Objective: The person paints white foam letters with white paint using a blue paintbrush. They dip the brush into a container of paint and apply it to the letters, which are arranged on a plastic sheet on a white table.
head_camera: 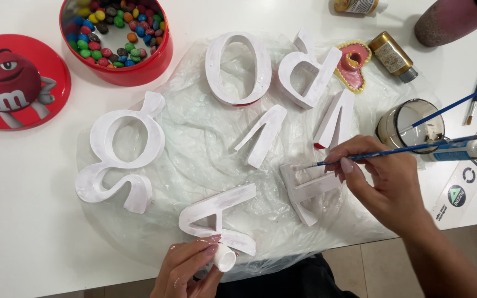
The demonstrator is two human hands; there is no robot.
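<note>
While brushed, chunky letter [308, 190] looks white, streaky, perhaps wet

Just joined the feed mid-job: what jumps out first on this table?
White painted block letters lie spread over a clear plastic sheet in the middle of the white table. At right, the right hand holds a thin blue brush to one letter; the left hand, at the bottom edge, holds a small white pot. A red tin of coloured candies stands top left.

Right hand [385, 185] raised, fingers pinched in pen-style grip; left hand [190, 266] low, fingers curled closed.
</note>
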